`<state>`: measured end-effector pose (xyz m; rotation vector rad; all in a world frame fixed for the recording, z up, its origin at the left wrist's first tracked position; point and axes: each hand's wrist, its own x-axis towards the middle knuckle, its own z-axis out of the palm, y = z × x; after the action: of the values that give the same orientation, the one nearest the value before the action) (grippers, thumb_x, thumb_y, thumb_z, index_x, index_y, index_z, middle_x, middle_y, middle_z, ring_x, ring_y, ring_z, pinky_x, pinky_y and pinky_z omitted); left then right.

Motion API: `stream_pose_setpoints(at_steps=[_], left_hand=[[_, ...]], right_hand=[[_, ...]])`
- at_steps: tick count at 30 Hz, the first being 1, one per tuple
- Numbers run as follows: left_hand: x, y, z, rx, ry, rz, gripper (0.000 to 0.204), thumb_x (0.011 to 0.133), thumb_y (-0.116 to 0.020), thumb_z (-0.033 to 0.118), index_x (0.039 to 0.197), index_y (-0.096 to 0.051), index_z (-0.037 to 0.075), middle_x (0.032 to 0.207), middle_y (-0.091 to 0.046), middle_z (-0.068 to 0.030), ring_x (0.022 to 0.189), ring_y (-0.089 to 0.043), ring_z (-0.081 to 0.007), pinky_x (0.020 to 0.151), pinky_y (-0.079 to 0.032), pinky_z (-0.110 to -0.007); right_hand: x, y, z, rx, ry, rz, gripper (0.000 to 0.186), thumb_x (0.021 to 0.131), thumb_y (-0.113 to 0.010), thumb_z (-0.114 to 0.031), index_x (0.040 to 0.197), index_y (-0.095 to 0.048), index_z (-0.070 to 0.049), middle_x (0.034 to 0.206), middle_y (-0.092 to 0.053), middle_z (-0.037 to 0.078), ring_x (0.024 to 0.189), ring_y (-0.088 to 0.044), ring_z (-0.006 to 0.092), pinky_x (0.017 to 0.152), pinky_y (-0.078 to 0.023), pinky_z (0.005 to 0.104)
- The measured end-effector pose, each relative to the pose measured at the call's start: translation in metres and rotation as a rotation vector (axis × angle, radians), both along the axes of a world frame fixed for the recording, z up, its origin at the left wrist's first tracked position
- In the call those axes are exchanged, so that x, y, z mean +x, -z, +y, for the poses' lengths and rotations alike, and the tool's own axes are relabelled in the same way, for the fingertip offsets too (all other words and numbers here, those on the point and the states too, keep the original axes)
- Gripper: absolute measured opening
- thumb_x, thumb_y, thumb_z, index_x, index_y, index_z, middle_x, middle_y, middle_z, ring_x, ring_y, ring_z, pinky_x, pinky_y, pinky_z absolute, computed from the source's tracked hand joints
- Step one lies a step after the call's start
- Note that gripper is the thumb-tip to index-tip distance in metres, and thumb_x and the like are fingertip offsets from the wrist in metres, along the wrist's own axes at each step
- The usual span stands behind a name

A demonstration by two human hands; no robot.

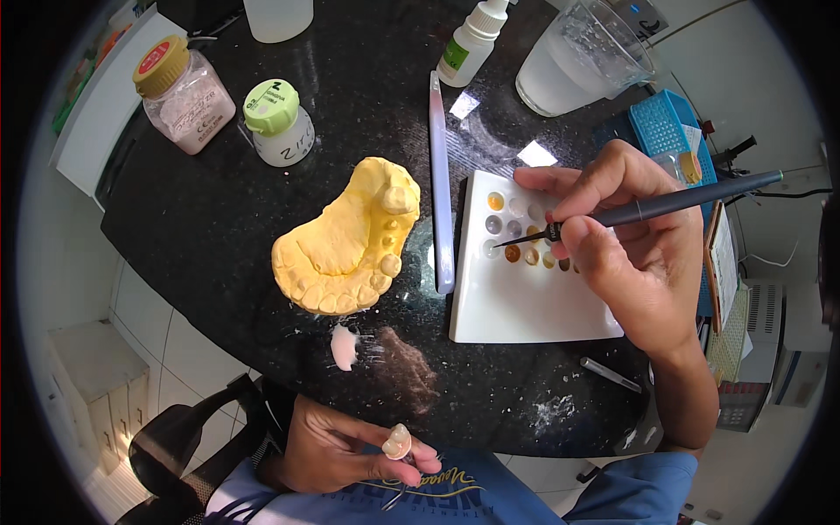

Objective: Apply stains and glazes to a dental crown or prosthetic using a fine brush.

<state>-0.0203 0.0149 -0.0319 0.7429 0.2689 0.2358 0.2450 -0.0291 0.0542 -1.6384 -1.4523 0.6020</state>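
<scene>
My right hand [632,238] grips a thin dark brush [652,206], its pointed tip over the small round wells of a white palette [525,302]. Low and close to my body, my left hand [346,448] pinches a small cream tooth crown [397,442], which sits on a thin metal tool poking out below my fingers. A yellow plaster jaw model [350,241] lies on the black counter [227,210] between the two hands. A clear flat rod [440,184] rests beside the palette's left edge.
At the back stand a pink-powder jar with a tan lid [182,94], a white jar with a green lid [280,122], a dropper bottle [471,42] and a clear cup of water [582,59]. A pink paste blob [344,346] and powder smears lie near the counter's front edge. A blue basket [669,122] sits right.
</scene>
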Motion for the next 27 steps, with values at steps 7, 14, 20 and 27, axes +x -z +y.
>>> stream_pose_setpoints(at_steps=[7, 14, 20, 27], left_hand=[[0.001, 0.003, -0.001, 0.016, -0.017, -0.032, 0.017, 0.073, -0.069, -0.007, 0.09, -0.065, -0.007, 0.089, -0.066, -0.0203, 0.085, -0.067, -0.0247, 0.079, -0.056, -0.037], [0.001, 0.003, -0.001, 0.008, -0.018, -0.028, 0.018, 0.073, -0.069, -0.007, 0.091, -0.065, -0.008, 0.091, -0.066, -0.0212, 0.085, -0.067, -0.0258, 0.079, -0.056, -0.037], [0.002, 0.0, 0.0, 0.03, -0.018, -0.01, 0.017, 0.073, -0.069, -0.007, 0.09, -0.065, -0.008, 0.089, -0.066, -0.0208, 0.084, -0.067, -0.0257, 0.078, -0.056, -0.037], [-0.001, 0.003, -0.006, -0.019, -0.049, 0.003, 0.018, 0.072, -0.07, -0.006, 0.089, -0.066, -0.007, 0.089, -0.066, -0.0204, 0.084, -0.067, -0.0251, 0.078, -0.056, -0.037]], right_hand=[[0.0, 0.002, 0.0, 0.023, -0.047, -0.036, 0.011, 0.078, -0.058, -0.01, 0.076, -0.055, 0.001, 0.059, -0.054, 0.004, 0.089, -0.063, 0.0237, 0.092, -0.044, 0.0392], [0.0, 0.002, 0.002, 0.029, -0.042, -0.053, 0.01, 0.078, -0.058, -0.01, 0.077, -0.056, 0.0, 0.059, -0.055, 0.004, 0.089, -0.064, 0.0248, 0.091, -0.045, 0.0388], [0.0, -0.003, -0.001, 0.019, 0.081, 0.057, 0.013, 0.082, -0.057, -0.011, 0.075, -0.055, -0.001, 0.062, -0.057, 0.006, 0.094, -0.064, 0.0266, 0.083, -0.048, 0.0347], [0.003, -0.004, -0.012, -0.01, 0.243, 0.1, 0.014, 0.086, -0.056, -0.014, 0.081, -0.054, 0.0, 0.074, -0.061, 0.011, 0.093, -0.064, 0.0246, 0.076, -0.05, 0.0292]])
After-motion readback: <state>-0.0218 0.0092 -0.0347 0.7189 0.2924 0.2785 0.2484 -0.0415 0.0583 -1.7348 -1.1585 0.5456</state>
